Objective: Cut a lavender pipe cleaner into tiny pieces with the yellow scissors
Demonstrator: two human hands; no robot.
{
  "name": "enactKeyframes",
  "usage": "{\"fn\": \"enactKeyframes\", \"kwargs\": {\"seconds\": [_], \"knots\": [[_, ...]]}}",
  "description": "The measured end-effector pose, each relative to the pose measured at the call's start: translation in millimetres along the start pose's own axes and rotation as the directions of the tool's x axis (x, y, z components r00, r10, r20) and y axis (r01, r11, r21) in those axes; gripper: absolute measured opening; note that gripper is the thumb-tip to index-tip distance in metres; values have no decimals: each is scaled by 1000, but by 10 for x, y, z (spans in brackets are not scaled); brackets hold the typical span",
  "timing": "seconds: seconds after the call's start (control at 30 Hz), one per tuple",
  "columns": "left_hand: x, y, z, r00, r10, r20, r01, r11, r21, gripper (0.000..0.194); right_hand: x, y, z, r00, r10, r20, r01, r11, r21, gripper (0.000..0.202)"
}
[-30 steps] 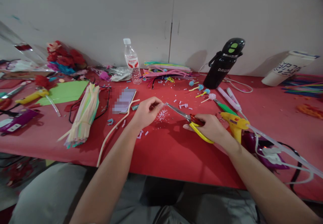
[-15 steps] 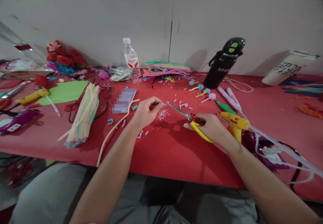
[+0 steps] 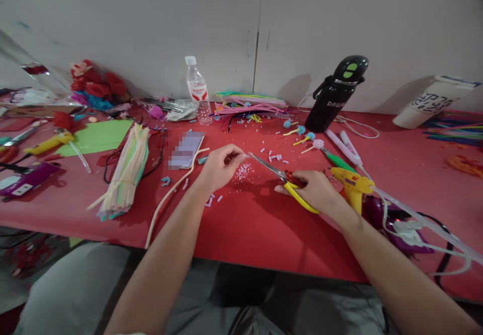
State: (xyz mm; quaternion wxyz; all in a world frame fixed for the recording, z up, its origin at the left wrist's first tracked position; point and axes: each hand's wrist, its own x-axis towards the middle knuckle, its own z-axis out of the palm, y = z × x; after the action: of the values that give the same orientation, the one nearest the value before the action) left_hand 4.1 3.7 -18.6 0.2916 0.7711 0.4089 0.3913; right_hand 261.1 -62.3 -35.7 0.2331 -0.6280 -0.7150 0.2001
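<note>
My right hand (image 3: 319, 189) is wrapped round the handles of yellow-and-red scissors (image 3: 299, 197), whose blades point left. In a pinch, my left hand (image 3: 223, 166) holds a small pale lilac piece (image 3: 246, 156) right by the scissor tips; it looks like a short bit of pipe cleaner. Beneath the tips lies a pile of tiny lilac clippings (image 3: 243, 172). Short lilac pieces (image 3: 275, 157) are scattered behind the blades, and others (image 3: 214, 199) lie close to my left wrist. A long cream pipe cleaner (image 3: 166, 201) curves along the left side of my left forearm.
A phone (image 3: 187, 150) and a bundle of pipe cleaners (image 3: 126, 174) lie left. At the back stand a plastic bottle (image 3: 198, 91) and a black flask (image 3: 334, 98). Small pompom-topped stems (image 3: 317, 144), a yellow glue gun (image 3: 352, 184) and trailing cables (image 3: 433, 224) are on the right.
Both hands and the scissors stay almost in place; the view shifts very slightly. The lilac piece at the left fingertips sits at a slightly different angle.
</note>
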Motion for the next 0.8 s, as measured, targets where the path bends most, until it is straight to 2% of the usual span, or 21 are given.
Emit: {"fn": "enactKeyframes", "kwargs": {"seconds": [0.13,0.37,0.8], "knots": [[-1,52,-23,1000,-17,20,17,1000,-11,23,3,-4,-7,999,15,-38,-16,1000,-17,61],[-17,52,-31,995,-68,71,74,993,-96,29,-20,-23,0,1000,-12,-9,12,1000,3,56],[-28,112,-36,993,-70,91,77,994,-72,32,-13,-12,3,999,-30,-10,30,999,30,57]]}}
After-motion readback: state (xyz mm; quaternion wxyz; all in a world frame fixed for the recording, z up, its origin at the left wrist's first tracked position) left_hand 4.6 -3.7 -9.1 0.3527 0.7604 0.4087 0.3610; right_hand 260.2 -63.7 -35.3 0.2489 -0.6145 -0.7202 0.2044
